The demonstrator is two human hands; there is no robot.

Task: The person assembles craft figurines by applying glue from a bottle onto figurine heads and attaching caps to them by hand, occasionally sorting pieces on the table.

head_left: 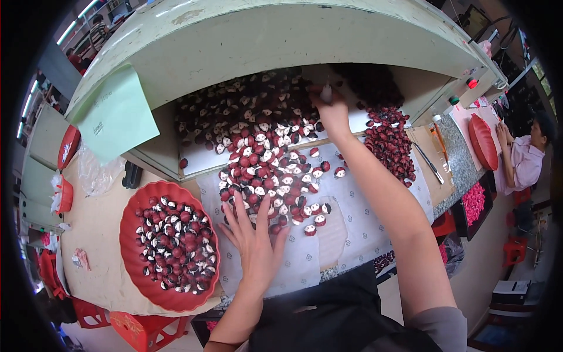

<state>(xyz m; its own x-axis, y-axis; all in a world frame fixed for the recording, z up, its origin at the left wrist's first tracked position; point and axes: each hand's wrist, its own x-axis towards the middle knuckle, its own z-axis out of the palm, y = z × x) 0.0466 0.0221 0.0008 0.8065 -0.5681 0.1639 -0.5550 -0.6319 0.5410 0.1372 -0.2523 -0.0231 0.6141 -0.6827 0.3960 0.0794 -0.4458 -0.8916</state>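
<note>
My left hand is spread flat at the near edge of a heap of small dark red, white and black doll-head-like pieces, its fingertips touching the nearest ones. The heap runs from white printed paper back into a pale green booth. Reaching into the booth, my right hand has its fingers closed round a small pale thing that is mostly hidden. Beside my right forearm lies a second heap of smaller dark red pieces. A red scalloped tray full of the doll-head-like pieces stands left of my left hand.
The booth's front panel hangs low over the heaps. A green paper sheet is stuck on its left. A black pen-like tool and a brush lie at the right. Farther right, a person sits by another red tray.
</note>
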